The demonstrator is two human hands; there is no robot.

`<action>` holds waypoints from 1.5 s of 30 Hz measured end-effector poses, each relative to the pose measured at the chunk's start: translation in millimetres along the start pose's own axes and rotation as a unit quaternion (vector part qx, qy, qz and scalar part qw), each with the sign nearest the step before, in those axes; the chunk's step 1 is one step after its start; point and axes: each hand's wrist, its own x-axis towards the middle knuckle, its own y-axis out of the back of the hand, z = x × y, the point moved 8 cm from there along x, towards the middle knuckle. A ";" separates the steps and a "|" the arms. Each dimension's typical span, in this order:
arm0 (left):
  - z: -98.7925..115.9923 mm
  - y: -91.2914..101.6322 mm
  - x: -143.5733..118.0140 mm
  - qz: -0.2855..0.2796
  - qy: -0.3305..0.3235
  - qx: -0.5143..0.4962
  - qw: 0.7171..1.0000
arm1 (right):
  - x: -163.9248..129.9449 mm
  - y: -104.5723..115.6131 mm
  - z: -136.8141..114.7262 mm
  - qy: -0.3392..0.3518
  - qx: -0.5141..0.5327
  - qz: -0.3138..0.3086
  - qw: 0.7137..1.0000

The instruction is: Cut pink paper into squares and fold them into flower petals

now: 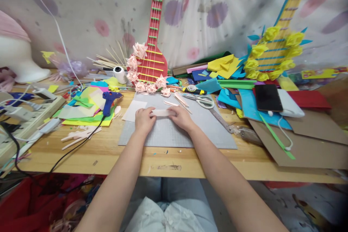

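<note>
Between my two hands a narrow strip of pale pink paper (162,113) is held level over the grey cutting mat (174,136). My left hand (144,119) pinches its left end, and my right hand (181,116) grips the right end. Just left of my left hand lies a larger pale sheet of paper (133,110). Beyond my right hand are thin pink paper pieces (182,102) and scissors (203,102) with light handles. Behind the mat stands a red paper lute (152,59) trimmed with pink paper flowers (140,50).
A blue glue gun (108,101) rests on coloured paper (81,107) at the left, its cord crossing the table. A power strip (29,127) lies farther left. At right are a metal ruler (221,120), a phone (268,98), cardboard (307,148) and a yellow paper lute (274,54).
</note>
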 end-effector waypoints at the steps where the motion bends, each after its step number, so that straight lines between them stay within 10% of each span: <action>1: -0.4 -0.3 -0.2 -0.002 0.000 -0.007 1.000 | -0.2 -2.4 3.7 -0.027 0.013 -0.012 0.999; 14: -25.2 -5.4 2.0 -0.012 0.115 -0.070 0.991 | -2.4 -8.7 29.9 -0.199 0.036 0.006 0.979; 45: -13.3 -0.6 1.4 0.003 0.096 0.033 0.995 | -6.2 -6.7 16.7 -0.222 -0.073 0.012 0.972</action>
